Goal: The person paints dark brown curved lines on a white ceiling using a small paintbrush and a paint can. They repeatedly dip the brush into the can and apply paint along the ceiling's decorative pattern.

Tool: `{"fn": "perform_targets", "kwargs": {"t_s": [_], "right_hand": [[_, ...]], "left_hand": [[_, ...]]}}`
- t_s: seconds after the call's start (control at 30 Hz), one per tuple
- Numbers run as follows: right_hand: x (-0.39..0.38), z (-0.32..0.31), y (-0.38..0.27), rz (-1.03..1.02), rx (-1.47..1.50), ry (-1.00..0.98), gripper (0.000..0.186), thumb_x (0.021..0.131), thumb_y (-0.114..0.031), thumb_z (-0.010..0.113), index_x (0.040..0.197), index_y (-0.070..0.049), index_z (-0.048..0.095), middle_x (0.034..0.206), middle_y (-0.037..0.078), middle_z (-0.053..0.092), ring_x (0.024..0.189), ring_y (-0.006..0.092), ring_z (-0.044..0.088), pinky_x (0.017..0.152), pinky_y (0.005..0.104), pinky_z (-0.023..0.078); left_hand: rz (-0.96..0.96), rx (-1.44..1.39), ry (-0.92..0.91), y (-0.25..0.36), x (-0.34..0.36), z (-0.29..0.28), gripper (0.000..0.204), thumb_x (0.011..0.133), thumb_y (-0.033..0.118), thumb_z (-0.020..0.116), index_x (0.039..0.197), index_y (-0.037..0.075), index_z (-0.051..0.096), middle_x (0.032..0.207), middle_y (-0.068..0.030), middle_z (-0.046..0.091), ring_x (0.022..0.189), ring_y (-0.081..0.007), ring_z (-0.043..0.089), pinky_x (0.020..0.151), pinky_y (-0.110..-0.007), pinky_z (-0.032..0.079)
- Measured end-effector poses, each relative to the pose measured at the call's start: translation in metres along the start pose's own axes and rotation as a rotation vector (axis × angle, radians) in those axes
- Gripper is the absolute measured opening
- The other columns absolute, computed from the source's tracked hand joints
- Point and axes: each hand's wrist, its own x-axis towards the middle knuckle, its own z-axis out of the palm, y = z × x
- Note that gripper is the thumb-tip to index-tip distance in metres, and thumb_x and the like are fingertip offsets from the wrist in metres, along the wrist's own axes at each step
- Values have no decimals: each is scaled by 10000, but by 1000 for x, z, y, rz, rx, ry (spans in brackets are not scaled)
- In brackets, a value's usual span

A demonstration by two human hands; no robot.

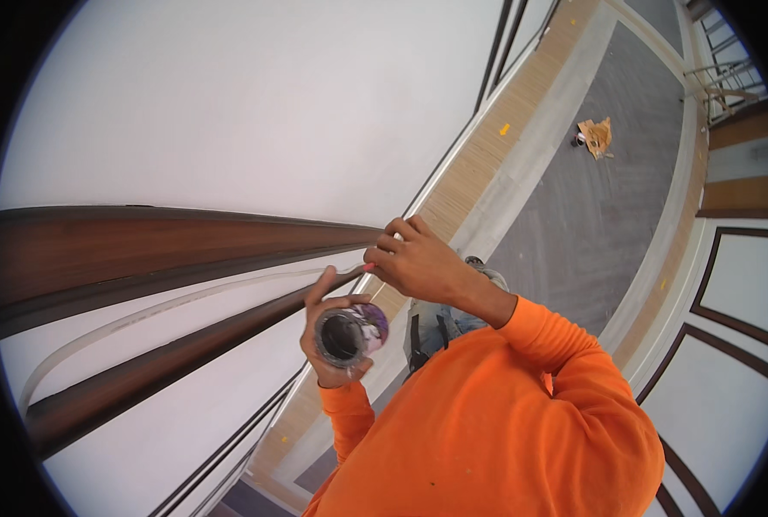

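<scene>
The round, open can with purple and white sides and a dark inside (354, 334) is in the left hand (322, 366), which curls around it near the long, round, dark brown rail (186, 353). The right hand (418, 263) has bent fingers with a small pink thing (368, 267) at their tips, but I cannot tell if they grip it. A long, thin, white strip (143, 319) runs beside the rail.

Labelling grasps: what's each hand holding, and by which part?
Left hand: a can, gripped around its side. Right hand: a small pink thing shows beside it; can't tell if held.
</scene>
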Motion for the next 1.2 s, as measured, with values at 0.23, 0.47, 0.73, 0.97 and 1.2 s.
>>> {"fn": "perform_targets", "kwargs": {"t_s": [0.23,0.47,0.73,0.97,1.2], "right_hand": [[14,80,11,-321,-115,-250,149,907,-235,706,1013,-131,703,987,18,676,1083,242,570,960,409,431],[0,179,11,-611,48,-400,424,758,-159,781,1172,-147,691,1066,16,643,1130,250,558,989,406,430],[-130,312,105,17,649,-463,449,901,-185,754,1308,-58,616,1041,139,676,990,317,633,939,427,497],[-480,423,415,1197,622,-785,249,942,-276,664,1099,-87,704,931,80,729,774,197,675,626,368,528],[-549,374,498,1783,877,-540,292,981,-317,632,974,-27,662,802,67,638,524,142,519,395,271,442]], "left_hand": [[-23,-150,51,-62,-31,-26,774,551,371,973,1127,-70,701,1452,-288,498,1114,-351,698,951,-442,588],[149,18,248,-161,-110,-62,767,512,307,957,1148,-51,723,1295,-197,588,1134,-294,647,984,-398,525],[327,140,438,-218,-178,-64,880,545,368,958,1236,-80,648,1277,-195,540,1066,-316,689,902,-398,591],[60,143,718,-224,-230,-38,881,599,453,949,1207,-104,637,1269,-185,515,1009,-372,709,899,-458,593],[112,361,859,-266,-249,-54,1009,615,661,891,1222,-98,615,1249,-205,530,1022,-351,692,921,-483,567]]}}
